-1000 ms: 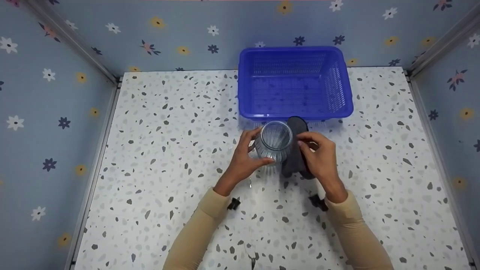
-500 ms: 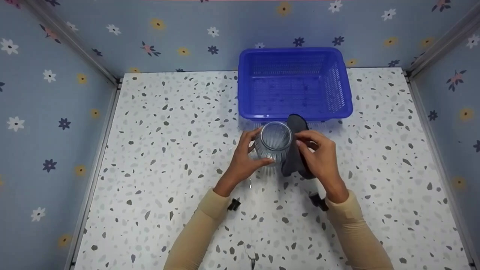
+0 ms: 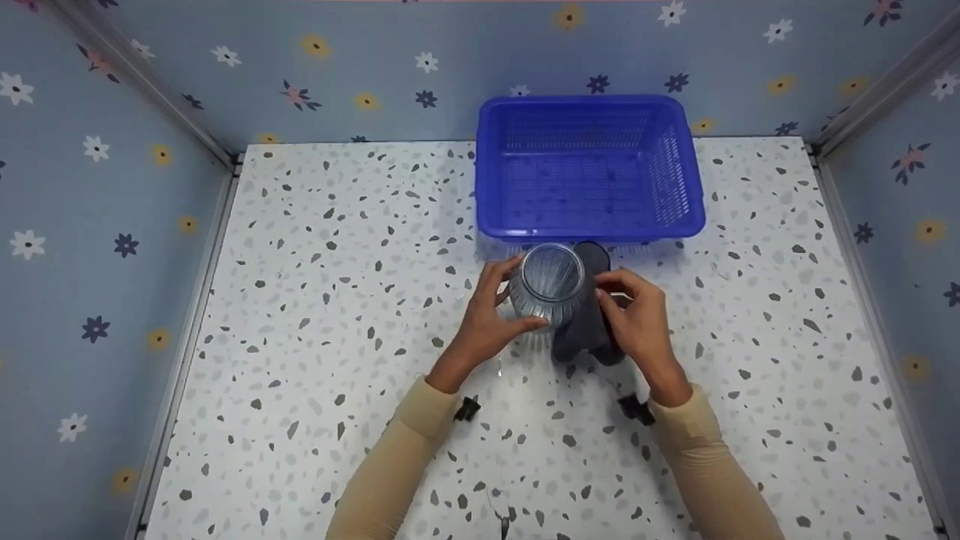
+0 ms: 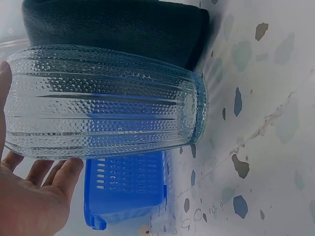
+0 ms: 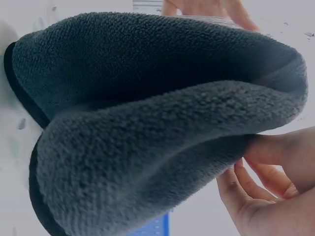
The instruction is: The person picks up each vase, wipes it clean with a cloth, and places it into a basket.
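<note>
Compared with the earlier head frame, the grey cloth [image 3: 581, 337] is shifted slightly towards the bottom of the picture, while the glass jar [image 3: 553, 289] is left in place. In the head view, the jar is seen at the centre, just below the blue basket [image 3: 592, 232], upright on the speckled table [image 3: 360, 262] with its mouth facing up. It is clasped from its left by the left hand [image 3: 491, 319], thumb and fingers spread round it, apparently so that it is kept steady. The cloth is pinched between thumb and fingertips by the right hand [image 3: 641, 311], and its length is laid from upper centre towards lower centre. In the left wrist view, the jar's long axis is shown running across the frame, base at right against the table, with the cloth behind at upper left. In the right wrist view, the cloth is doubled over, fold at right and dark-bound edges at left; it is held near the fold, seemingly so that both layers are kept raised.
</note>
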The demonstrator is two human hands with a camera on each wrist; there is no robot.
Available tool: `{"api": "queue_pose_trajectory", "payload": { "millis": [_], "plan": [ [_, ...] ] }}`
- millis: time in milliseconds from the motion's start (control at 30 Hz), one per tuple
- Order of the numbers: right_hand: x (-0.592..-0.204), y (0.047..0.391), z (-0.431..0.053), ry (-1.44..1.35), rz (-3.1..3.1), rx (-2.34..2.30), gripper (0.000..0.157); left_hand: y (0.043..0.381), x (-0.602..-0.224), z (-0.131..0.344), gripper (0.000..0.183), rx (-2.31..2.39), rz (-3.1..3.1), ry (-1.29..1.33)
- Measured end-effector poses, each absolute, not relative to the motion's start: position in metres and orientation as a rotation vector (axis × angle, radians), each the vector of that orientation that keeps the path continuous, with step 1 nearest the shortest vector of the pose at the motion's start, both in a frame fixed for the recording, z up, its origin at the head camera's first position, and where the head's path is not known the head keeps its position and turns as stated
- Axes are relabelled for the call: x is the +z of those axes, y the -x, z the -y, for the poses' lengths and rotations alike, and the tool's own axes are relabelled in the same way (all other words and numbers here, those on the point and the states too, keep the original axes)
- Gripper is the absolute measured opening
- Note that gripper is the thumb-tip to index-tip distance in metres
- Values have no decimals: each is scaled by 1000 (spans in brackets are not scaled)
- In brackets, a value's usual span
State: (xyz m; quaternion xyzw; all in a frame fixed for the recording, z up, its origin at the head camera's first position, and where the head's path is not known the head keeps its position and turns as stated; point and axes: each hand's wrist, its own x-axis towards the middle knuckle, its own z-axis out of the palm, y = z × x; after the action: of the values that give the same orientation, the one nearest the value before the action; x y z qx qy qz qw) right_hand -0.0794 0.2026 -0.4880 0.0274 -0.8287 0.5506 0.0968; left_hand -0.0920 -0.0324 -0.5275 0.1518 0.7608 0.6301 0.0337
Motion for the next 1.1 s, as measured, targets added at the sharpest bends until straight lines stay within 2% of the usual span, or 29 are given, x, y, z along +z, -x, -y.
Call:
{"api": "queue_pose_trajectory", "payload": {
  "millis": [667, 933, 1100],
  "plan": [
    [-545, 91, -200, -76, 2706, 1534, 14, 92, -528, 33, 96, 1926, -2347, -462],
    [-545, 91, -201, -79, 2698, 1533, 13, 92, -527, 32, 97, 1929, -2337, -445],
    [-532, 87, -202, -62, 2632, 1555, 12, 92, -527, 32, 97, 1939, -2326, -445]
  ]
}}
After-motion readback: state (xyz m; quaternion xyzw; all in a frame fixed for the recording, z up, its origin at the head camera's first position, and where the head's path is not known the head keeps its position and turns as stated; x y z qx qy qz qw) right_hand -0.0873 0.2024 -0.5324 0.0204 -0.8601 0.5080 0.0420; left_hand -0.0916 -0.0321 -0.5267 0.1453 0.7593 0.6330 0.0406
